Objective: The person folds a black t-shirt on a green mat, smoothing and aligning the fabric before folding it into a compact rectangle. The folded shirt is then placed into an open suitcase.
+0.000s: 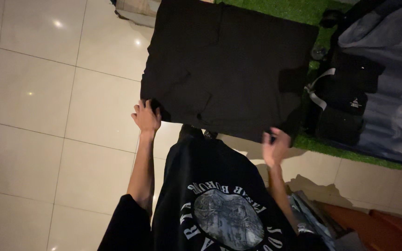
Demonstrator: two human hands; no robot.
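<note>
A black garment [229, 65] hangs spread out flat in front of me, folded into a rough rectangle. My left hand [146, 116] grips its lower left corner. At the lower right corner my right hand [276, 146] pinches the edge with fingers curled. Below the hands I see my own black shirt [219, 204] with a round grey and white print.
Pale glossy floor tiles [47, 116] fill the left side. A strip of green artificial turf [303, 11] lies behind the garment. A heap of dark and grey clothes [378, 79] sits on the right. Reddish objects [378, 223] lie at the lower right.
</note>
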